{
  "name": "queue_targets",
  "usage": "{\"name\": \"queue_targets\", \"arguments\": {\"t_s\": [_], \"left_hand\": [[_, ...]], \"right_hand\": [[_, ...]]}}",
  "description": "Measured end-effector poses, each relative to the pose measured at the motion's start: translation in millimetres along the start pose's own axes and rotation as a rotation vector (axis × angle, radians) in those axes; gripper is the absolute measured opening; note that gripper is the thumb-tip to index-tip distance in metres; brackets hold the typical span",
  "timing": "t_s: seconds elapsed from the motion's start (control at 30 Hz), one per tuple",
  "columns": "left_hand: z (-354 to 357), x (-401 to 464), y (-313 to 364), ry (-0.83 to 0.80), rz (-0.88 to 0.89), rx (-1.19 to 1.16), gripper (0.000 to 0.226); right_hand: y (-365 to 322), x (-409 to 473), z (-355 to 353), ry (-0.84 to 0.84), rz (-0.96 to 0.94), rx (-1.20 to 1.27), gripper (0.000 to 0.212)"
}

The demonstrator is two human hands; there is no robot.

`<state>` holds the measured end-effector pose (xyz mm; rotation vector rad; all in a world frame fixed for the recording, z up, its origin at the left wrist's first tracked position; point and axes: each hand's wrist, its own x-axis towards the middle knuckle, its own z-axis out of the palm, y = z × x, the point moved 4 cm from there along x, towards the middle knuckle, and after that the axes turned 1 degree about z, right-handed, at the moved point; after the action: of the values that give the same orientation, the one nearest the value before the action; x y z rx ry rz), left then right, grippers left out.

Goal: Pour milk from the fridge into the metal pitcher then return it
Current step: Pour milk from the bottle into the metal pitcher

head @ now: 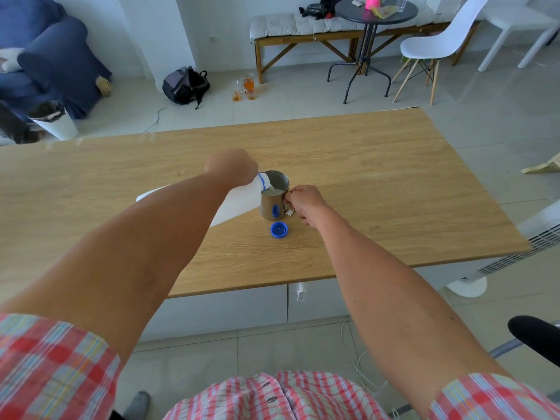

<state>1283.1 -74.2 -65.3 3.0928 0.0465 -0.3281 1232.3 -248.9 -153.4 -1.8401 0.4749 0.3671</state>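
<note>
A white milk bottle [239,201] with a blue neck ring is tipped over, its mouth above the metal pitcher [274,197]. My left hand [231,165] grips the bottle near its neck. Milk runs from the spout into the pitcher, which holds white milk inside. My right hand [304,203] pinches the pitcher's handle on its right side. The pitcher stands on the wooden table [378,177]. The bottle's blue cap [279,230] lies open side up on the table just in front of the pitcher.
Beyond the table are a bench [303,28], a round black table [375,10], a white chair [436,47], a backpack [185,84] and glasses of orange drink [245,86] on the floor. A white bin [54,119] and blue armchair [45,56] stand left. A white fan [515,253] lies right.
</note>
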Motion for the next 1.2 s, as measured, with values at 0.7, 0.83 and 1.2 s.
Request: {"name": "queue_targets", "arguments": {"t_s": [0.7,0.83,1.2], "left_hand": [[0.1,0.2,2.3,0.003,0.003,0.012,0.028],[-0.1,0.5,3.0,0.001,0.001,0.017,0.028],[-2.0,0.4,3.8,-0.001,0.013,0.03,0.028]], "right_hand": [[0.2,-0.6,-0.1,-0.012,0.022,0.024,0.016],[0.3,-0.7,-0.5,-0.016,0.019,0.024,0.019],[3.1,3.6,0.3,-0.01,0.04,0.018,0.017]]}}
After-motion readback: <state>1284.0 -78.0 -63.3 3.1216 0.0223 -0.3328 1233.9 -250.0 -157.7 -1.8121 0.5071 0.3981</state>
